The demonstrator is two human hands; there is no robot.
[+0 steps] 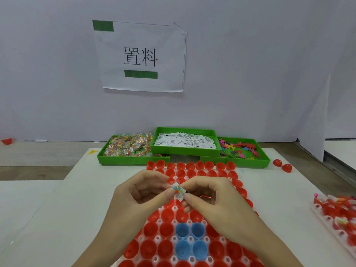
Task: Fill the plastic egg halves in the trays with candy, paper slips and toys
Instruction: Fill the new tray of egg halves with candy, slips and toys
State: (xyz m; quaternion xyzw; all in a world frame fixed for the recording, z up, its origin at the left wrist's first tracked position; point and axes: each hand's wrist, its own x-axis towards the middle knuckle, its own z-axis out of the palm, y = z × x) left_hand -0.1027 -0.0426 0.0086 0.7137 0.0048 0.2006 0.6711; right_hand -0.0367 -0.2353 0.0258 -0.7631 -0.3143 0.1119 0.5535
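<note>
While both hands hover above the egg tray, the left hand and the right hand pinch 1 small bundle between thumbs and fingertips: a clear candy packet with a paper slip tucked under it. Something thin and reddish pokes out by the right fingers, but I cannot tell what it is.

Directly beneath the hands, the egg tray holds rows of red egg halves, open side up, with 4 blue egg halves near its front centre. All visible cups look unfilled.

Behind the egg tray sit 3 green bins: the candy bin to the left, the slip bin in the middle and raised, the toy bin to the right. To the right of the egg tray, a second tray of filled halves lies blurred, and 2 loose red halves rest beyond it.

The likely risk is the slip slipping free of the packet during release, since the pinch covers only the edges; it could land between cups or in a neighbouring half, leaving 1 cup short.
</note>
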